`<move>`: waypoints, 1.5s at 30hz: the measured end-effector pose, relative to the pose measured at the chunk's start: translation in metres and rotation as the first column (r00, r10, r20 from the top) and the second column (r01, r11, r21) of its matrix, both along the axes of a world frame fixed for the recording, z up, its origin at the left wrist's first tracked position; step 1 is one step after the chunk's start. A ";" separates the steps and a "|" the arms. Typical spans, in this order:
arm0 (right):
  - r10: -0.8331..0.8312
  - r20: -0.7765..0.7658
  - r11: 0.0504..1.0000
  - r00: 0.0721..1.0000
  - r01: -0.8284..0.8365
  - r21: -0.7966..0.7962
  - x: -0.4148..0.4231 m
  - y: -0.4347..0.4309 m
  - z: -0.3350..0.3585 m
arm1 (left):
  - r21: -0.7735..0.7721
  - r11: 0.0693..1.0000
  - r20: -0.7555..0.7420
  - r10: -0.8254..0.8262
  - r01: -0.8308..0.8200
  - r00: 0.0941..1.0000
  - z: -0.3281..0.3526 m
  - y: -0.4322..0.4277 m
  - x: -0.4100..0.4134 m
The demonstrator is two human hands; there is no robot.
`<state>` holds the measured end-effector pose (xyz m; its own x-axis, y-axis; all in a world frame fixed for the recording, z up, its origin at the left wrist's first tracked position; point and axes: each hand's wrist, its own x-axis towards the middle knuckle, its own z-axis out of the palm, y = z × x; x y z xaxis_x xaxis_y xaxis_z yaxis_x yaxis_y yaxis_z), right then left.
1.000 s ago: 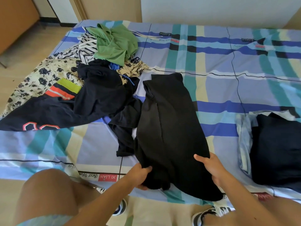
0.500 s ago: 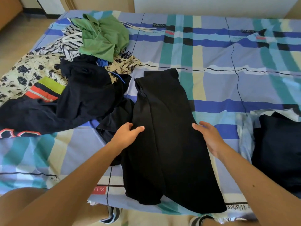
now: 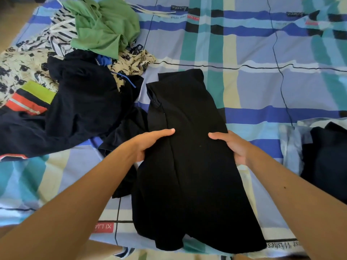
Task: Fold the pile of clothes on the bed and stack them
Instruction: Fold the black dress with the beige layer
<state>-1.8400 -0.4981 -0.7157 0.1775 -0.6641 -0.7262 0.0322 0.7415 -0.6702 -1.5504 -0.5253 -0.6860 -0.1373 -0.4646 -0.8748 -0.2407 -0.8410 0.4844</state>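
Grips black garment (image 3: 191, 166), lengthwise on bed (image 3: 262, 87), at mid-length: left hand (image 3: 148, 143) and right hand (image 3: 232, 147) each pinching a side edge, thumb on top, likely to fold crosswise; unfolded pile (image 3: 84, 91) left, folded stack (image 3: 326, 158) right

Bed (image 3: 262, 87): bare sheet beyond and to the far right of the black garment (image 3: 187, 166), open for a hand out to the far edge; left side blocked by a heap of unfolded clothes (image 3: 84, 102), one dark piece touching the garment's left edge; near-left sheet below the heap bare; right edge taken by the folded stack (image 3: 326, 158); strip of bare sheet between stack and garment, its near part crossed by the right hand (image 3: 231, 147) and forearm.
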 end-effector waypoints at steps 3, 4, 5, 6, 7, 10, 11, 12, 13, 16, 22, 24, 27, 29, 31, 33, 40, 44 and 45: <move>-0.049 0.016 0.999 0.999 0.049 -0.018 0.004 0.005 0.009 | 0.014 1.000 -0.153 -0.019 0.021 0.988 0.003 -0.001 0.002; -0.068 0.017 0.997 0.998 0.068 -0.033 0.004 0.005 0.015 | -0.002 1.000 -0.198 0.001 -0.001 0.980 0.005 -0.002 0.001; -0.089 0.014 0.995 0.996 0.090 -0.048 0.004 0.006 0.021 | -0.017 1.000 -0.244 0.015 -0.020 0.970 0.006 -0.003 0.000; -0.112 0.013 0.991 0.994 0.113 -0.065 0.004 0.005 0.029 | -0.029 0.999 -0.290 0.014 -0.023 0.957 0.010 -0.003 -0.002; -0.129 0.005 0.987 0.992 0.129 -0.093 0.002 0.005 0.041 | -0.046 0.999 -0.324 -0.002 -0.014 0.946 0.017 -0.003 -0.005; -0.137 -0.044 0.979 0.990 0.128 -0.161 -0.001 -0.006 0.075 | -0.086 0.996 -0.358 -0.028 -0.003 0.933 0.041 -0.015 -0.009; -0.142 -0.049 0.975 0.989 0.131 -0.178 -0.002 -0.011 0.089 | -0.114 0.993 -0.353 -0.046 0.006 0.935 0.052 -0.021 -0.011; -0.148 -0.044 0.971 0.988 0.136 -0.198 -0.004 -0.017 0.106 | -0.151 0.988 -0.350 -0.070 0.018 0.934 0.068 -0.028 -0.014; -0.152 -0.036 0.966 0.988 0.140 -0.217 -0.006 -0.023 0.122 | -0.192 0.981 -0.344 -0.090 0.024 0.935 0.084 -0.036 -0.017; -0.175 -0.050 0.939 0.983 0.151 -0.309 -0.012 -0.039 0.177 | -0.322 0.947 -0.294 -0.120 0.020 0.948 0.144 -0.060 -0.027; -0.229 -0.012 0.801 0.973 0.182 -0.570 -0.018 -0.042 0.266 | -0.578 0.816 -0.212 -0.125 -0.021 0.969 0.240 -0.074 -0.035; -0.236 0.000 0.771 0.972 0.188 -0.608 -0.019 -0.032 0.271 | -0.586 0.810 -0.256 -0.157 -0.024 0.954 0.246 -0.065 -0.031; -0.205 0.030 0.780 0.978 0.181 -0.598 -0.014 0.001 0.248 | -0.509 0.859 -0.355 -0.154 -0.052 0.922 0.217 -0.034 -0.015; -0.184 0.058 0.831 0.981 0.187 -0.524 -0.006 0.035 0.207 | -0.401 0.914 -0.413 -0.122 -0.060 0.903 0.171 0.001 -0.003; -0.193 0.004 0.898 0.981 0.178 -0.402 0.007 0.080 0.154 | -0.277 0.958 -0.422 -0.054 -0.071 0.905 0.117 0.052 0.005; -0.174 -0.121 0.956 0.977 0.138 -0.259 0.021 0.131 0.102 | -0.166 0.984 -0.346 0.002 -0.063 0.938 0.069 0.107 0.012; -0.088 -0.280 0.993 0.956 0.105 0.049 0.036 0.208 0.034 | -0.089 0.995 0.002 -0.038 0.038 0.999 0.018 0.171 0.014; -0.111 -0.313 0.993 0.943 0.116 -0.002 0.039 0.187 0.053 | -0.293 0.951 0.018 -0.098 0.099 0.995 0.028 0.157 -0.007; -0.146 -0.325 0.989 0.934 0.143 -0.034 0.042 0.181 0.055 | -0.342 0.930 0.047 -0.126 0.134 0.991 0.030 0.152 -0.013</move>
<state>-1.7981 -0.3168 -0.6608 -0.1660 -0.6724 -0.7214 -0.0830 0.7384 -0.6692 -1.5637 -0.3728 -0.6564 -0.1976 -0.7171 -0.6684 -0.3517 -0.5845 0.7312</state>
